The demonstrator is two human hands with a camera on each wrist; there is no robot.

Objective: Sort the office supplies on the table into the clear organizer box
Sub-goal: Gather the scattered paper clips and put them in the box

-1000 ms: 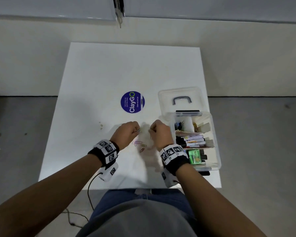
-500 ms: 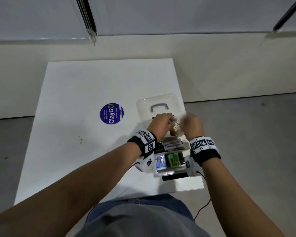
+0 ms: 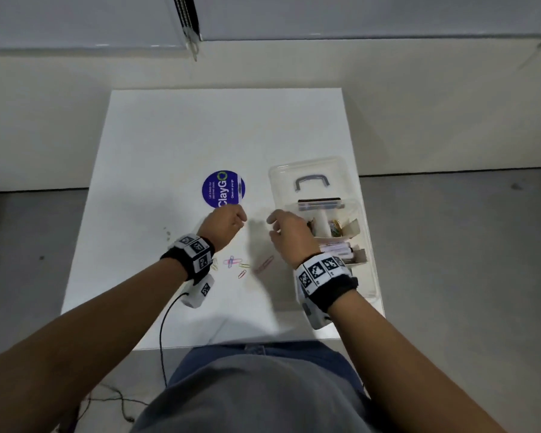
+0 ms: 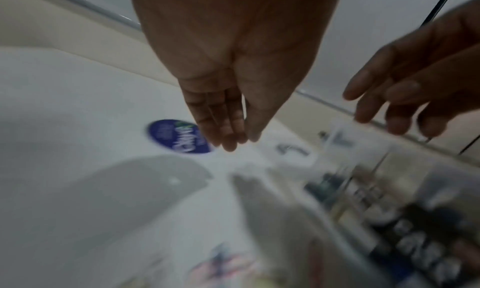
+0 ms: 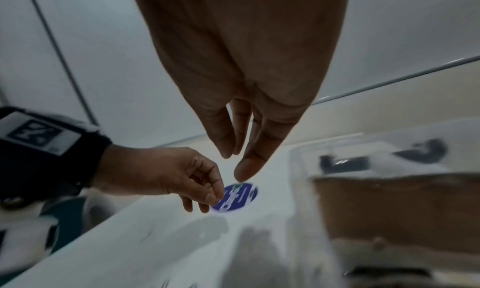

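- The left hand (image 3: 224, 225) is hovering over the table (image 3: 175, 145), just in front of the round blue sticker (image 3: 223, 189); its fingers are lying straight and together, gripping nothing.
- The right hand (image 3: 289, 234) is hanging beside the box (image 3: 369, 276), fingers loosely spread and empty. Both hands are probably poised to reach for the next items.
- A few paperclips (image 3: 236, 264) are lying loose on the table nearer the person, between the two wrists: thin bent wire in pink, blue, yellow and red, flat against the smooth white top.
- Such thin wire is likely needing a fingertip pinch or a slide to lift it.
- The box is sitting at the table's right edge, clear hard plastic, its lid (image 3: 310, 179) folded back flat so the compartments are staying open to reach.
- Cardboard-like dividers are splitting the box; pens (image 3: 336, 248) are lying in the middle section, and small clips are showing in the far one.
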